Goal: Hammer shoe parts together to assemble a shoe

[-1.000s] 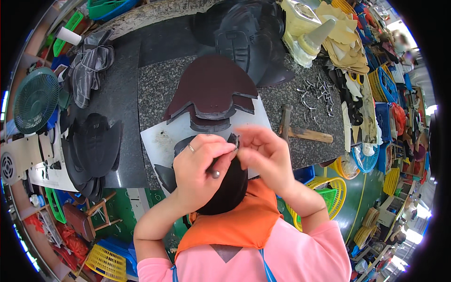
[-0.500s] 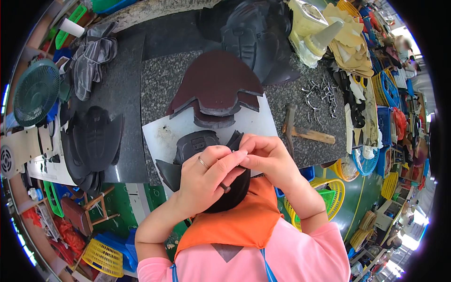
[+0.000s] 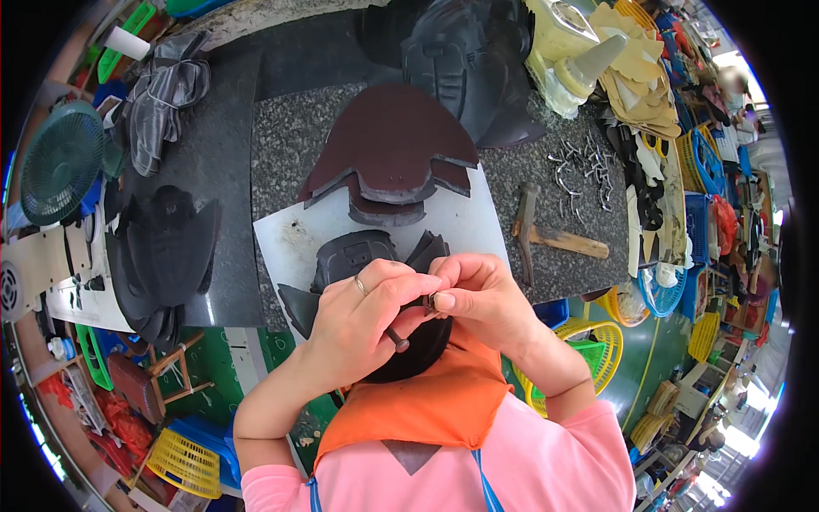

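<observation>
Over the near edge of the white board (image 3: 290, 239), my two hands meet. My left hand (image 3: 363, 311) is closed; a thin metal rod with a round end (image 3: 397, 341) sticks out below its fingers. Between its fingertips and those of my right hand (image 3: 486, 294) is a small dark piece with a metallic glint (image 3: 430, 303), its kind too small to tell. Under and behind the hands lies a black moulded panel (image 3: 354, 254) with pointed flaps, partly hidden. Beyond it rests a stack of dark maroon panels (image 3: 397, 141) with notched edges.
A wooden-handled hammer (image 3: 563, 241) lies right of the board, near scattered curved metal pieces (image 3: 589, 175). Black moulded panels (image 3: 169, 247) are piled at left, with more at the far side (image 3: 456, 64). A pale squeeze bottle (image 3: 589, 68) stands at far right.
My fingertips have parted slightly and shifted down, so the small dark piece now shows between them. The rod below my left hand shows more and has moved slightly left.
</observation>
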